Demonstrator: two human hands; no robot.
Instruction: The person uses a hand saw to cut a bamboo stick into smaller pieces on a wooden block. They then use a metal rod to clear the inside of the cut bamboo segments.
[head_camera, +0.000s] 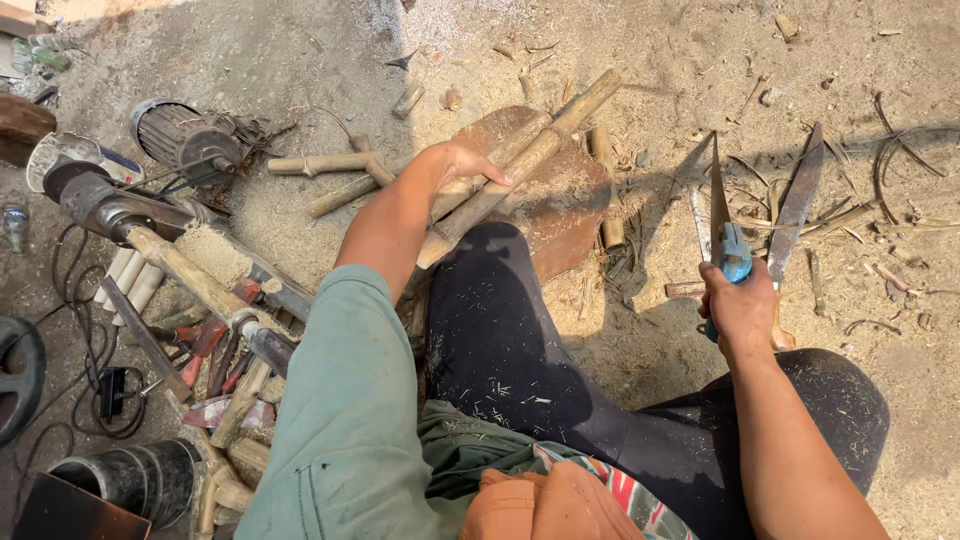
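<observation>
Around the person, the sandy ground is littered with bamboo shavings and short offcuts. To the left sits an electric motor (190, 140) with a ribbed grey housing, and beside it a long metal shaft (130, 225) with a bamboo piece fitted along it. Black cables (85, 350) loop over the dirt near it, and several pale cut rods (130, 280) lie under the shaft. A dark pipe section (140, 475) stands at the lower left. A second blade (797, 200), rusty and long, lies on the ground just right of the held knife. A worn wooden block (565, 200) sits in front of the person's knees, and loose bamboo sticks (320, 165) rest on the dirt to its left.

The left hand (450, 165) reaches forward with the arm nearly straight, sleeve in pale green, and its fingers curl over the bamboo poles (520, 160), gripping them from above. These poles lie slanted across the wooden block, their far ends pointing up and right, their near ends toward the dark trouser leg.

The right hand (740, 300) is held out to the right above the ground, well apart from the poles. Its fingers are clenched round the blue handle of a knife (722, 225), whose narrow blade points up and away from the body.
</observation>
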